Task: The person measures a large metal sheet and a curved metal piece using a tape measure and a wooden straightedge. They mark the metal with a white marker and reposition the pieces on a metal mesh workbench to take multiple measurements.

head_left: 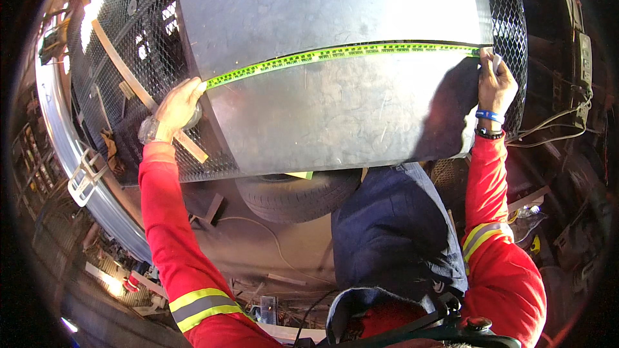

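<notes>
A bright yellow-green measuring tape (316,57) is stretched across a grey sheet metal panel (303,116), from its left edge to its right edge. At the left end my left hand (177,111) pinches the tape between closed fingers. My right hand (496,84) grips the tape's other end at the panel's right edge, and its shadow falls on the metal. Beneath the tape, a dark line runs across the panel. A clear, shiny rounded thing (148,130) shows by my left wrist; I cannot make out what it is.
The panel lies on black expanded metal mesh (151,26). A wooden strip (119,64) runs over the mesh towards my left hand. Below the panel's front edge is a tyre (296,198). A power strip with cables (585,58) is at the right, and metal scraps lie around.
</notes>
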The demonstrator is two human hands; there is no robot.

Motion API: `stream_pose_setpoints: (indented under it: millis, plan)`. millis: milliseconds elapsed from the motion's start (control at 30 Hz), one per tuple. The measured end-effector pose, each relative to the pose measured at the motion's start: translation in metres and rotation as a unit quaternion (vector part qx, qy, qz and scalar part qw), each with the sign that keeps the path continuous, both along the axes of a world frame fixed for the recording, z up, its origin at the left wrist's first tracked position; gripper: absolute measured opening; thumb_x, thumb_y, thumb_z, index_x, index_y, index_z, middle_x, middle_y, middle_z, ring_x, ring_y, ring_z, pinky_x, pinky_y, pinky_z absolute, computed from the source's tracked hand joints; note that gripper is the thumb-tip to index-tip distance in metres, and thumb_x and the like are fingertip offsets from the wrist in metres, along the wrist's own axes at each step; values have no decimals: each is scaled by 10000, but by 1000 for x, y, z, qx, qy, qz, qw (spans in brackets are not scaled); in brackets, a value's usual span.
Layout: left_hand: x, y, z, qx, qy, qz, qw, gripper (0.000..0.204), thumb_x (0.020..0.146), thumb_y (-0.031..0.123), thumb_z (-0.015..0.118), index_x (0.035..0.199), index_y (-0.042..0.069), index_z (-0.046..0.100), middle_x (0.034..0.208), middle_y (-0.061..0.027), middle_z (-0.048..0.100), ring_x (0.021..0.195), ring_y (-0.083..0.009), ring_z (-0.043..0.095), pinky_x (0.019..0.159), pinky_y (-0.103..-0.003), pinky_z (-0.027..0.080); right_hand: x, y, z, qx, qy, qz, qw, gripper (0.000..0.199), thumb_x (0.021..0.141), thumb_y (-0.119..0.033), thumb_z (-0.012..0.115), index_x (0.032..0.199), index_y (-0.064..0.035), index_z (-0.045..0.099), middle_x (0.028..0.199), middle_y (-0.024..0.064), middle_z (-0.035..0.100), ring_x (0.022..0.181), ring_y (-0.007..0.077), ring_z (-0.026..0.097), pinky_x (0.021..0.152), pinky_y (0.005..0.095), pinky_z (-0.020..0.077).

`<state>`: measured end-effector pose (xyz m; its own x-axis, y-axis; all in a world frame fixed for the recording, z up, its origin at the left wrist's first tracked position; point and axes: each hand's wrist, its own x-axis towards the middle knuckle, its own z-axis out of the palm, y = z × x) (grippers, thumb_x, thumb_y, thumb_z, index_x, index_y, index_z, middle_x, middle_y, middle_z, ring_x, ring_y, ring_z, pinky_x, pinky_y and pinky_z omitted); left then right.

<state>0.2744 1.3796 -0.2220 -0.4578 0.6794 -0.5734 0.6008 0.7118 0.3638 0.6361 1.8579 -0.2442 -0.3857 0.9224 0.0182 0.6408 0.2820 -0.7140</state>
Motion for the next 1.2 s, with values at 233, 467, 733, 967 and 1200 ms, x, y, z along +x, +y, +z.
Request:
stream_pose_setpoints:
  millis: [233,467,733,967,1200]
  plan:
    - [-5,1,-2,-7,-3,-40,999,316,993,287,450,949,-23,492,851,-215,508,817,-411,521,709,-437,421,-6,-7,10,-40,13,-37,998,223,844,-226,735,924,-17,731,727,-33,652,660,19,504,615,191,417]
    - [-4,1,-2,14,27,-35,999,319,986,301,451,921,-6,510,833,-223,515,835,-443,510,697,-480,410,1,-34,32,51,193,-61,978,186,913,-111,615,768,1,582,725,38,611,650,136,579,618,271,473]
    - [4,0,0,15,34,-26,999,326,995,308,429,927,-3,497,828,-230,506,821,-461,497,679,-499,385,-33,-115,57,-143,217,37,965,600,1012,-431,317,1001,64,656,739,68,601,636,130,537,584,223,396]
    - [5,6,3,-8,26,-9,1000,342,999,311,417,982,-10,534,899,-252,553,910,-466,516,738,-503,411,-44,-176,27,-103,99,236,961,175,921,4,520,1087,50,549,870,97,597,765,143,594,698,252,478]
    - [7,4,2,-83,31,-1,996,402,999,307,419,1169,-24,572,1169,-257,583,1162,-440,497,974,-457,422,-82,-199,7,36,164,309,936,267,713,53,676,952,-10,577,799,138,604,715,296,605,628,358,492]
